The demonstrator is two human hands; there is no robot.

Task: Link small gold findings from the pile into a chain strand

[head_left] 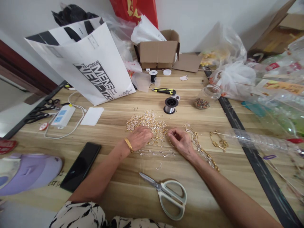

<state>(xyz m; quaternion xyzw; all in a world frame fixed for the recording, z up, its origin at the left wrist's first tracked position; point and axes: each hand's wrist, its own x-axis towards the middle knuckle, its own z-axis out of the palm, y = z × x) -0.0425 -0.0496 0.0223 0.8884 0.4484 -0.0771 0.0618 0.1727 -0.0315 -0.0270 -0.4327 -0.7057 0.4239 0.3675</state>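
A loose heap of small gold and clear beads or charms [153, 122] lies on the wooden table. At its near left edge rests my left hand [142, 137], fingers bent and together; whatever they hold is hidden. Just right of the heap, my right hand [179, 140] is closed in a pinch, its contents too small to name. A silvery chain [156, 153] lies straight between the hands, nearer to me. Beside my right hand run several gold and silver chains [200, 147]. Scissors [163, 191] with pale handles lie closer to my body. A wire spool [170, 106] stands beyond the heap.
A black phone [82, 166] and a white power strip [63, 115] lie left. Behind are a large paper bag [83, 63], a cardboard box [158, 52] and a utility knife [163, 91]. A bead jar [201, 103], gold chain pieces [218, 141] and plastic bags [234, 74] occupy the right.
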